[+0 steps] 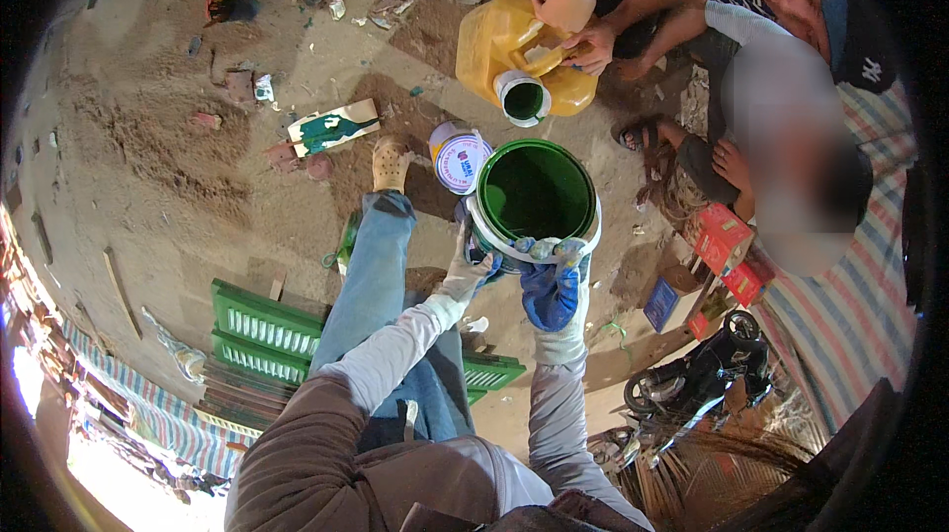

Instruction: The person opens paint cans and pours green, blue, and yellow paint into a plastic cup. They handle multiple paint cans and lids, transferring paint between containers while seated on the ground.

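Note:
Between my hands is a white bucket (478, 220) lined with green paint, its open mouth facing up toward me. My left hand (471, 273), in a white and blue work glove, is closed on the bucket's lower left side. On the near rim, my right hand (554, 290) wraps its blue-coated glove fingers over the edge. Just beyond the bucket, a person's hands (583, 38) hold a cut yellow plastic jug (489, 43). A small white container (510, 84) with green inside shows at the jug's near side. Beside my bucket stands a closed paint can (460, 162).
A green-smeared board (336, 128) lies on the dirt ground to the left. Green louvred shutters (259, 324) are near my legs. Two people sit at the upper right, by red boxes (725, 240) and a striped sheet (860, 305). A black motorbike (707, 369) is at the lower right.

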A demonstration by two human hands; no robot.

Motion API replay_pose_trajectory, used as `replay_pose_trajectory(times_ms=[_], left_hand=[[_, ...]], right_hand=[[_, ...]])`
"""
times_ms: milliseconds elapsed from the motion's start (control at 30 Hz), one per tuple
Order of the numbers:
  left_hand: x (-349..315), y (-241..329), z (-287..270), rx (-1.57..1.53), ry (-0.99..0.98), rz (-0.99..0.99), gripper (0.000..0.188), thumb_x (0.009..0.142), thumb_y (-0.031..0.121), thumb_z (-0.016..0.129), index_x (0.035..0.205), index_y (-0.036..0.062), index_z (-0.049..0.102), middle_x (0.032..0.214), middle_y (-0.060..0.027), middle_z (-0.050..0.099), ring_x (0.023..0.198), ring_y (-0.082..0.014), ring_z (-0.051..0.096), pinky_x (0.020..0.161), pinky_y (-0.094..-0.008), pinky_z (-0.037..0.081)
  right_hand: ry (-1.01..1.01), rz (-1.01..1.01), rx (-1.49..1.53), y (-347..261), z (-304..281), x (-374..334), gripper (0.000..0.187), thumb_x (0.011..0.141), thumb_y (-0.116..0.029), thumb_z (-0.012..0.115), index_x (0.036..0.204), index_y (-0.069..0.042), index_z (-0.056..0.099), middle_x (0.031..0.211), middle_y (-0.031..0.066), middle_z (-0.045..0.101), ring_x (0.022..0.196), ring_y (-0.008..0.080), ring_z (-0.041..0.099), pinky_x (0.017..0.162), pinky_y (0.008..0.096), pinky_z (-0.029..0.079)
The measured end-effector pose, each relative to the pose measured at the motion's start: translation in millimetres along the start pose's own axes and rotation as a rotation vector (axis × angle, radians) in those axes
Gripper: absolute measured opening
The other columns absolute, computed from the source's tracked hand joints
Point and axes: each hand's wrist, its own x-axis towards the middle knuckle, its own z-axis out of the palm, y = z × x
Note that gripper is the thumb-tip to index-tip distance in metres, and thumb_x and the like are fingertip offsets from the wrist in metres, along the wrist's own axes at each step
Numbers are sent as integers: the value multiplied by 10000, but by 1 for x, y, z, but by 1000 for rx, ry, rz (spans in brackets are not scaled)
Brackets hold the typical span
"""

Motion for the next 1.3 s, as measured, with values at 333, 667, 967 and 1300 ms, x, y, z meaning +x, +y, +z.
replay_pose_trajectory(times_ms=[333,667,967,1300], left_hand=[[6,30,29,301,118,-234,916,933,318,776,1633,102,226,1467,-147,547,1332,-236,524,1123,-353,420],[7,116,65,485,159,-686,1009,902,256,831,1643,135,157,1431,-171,584,1225,-243,604,1030,-344,508],[1,82,72,242,224,-609,986,874,275,855,1619,100,233,1377,-161,621,1182,-221,621,991,-333,525],[-1,3,63,-172,204,-478,966,860,348,859,1586,31,308,1449,-176,573,1251,-238,590,1045,-347,499]], right_hand=[[2,29,-28,-18,28,38,296,1039,-238,625,1279,-80,554,1162,148,682,1123,360,674,984,561,569],[-41,49,-46,-30,46,58,312,1055,-242,593,1317,-83,532,1178,174,686,1175,407,651,1041,600,529],[-39,50,-83,-37,51,68,352,1065,-229,573,1384,-98,505,1230,165,676,1202,406,641,1089,608,491],[-37,61,-123,-40,62,78,300,1068,-243,573,1325,-92,543,1215,167,678,1202,392,644,1082,601,500]])
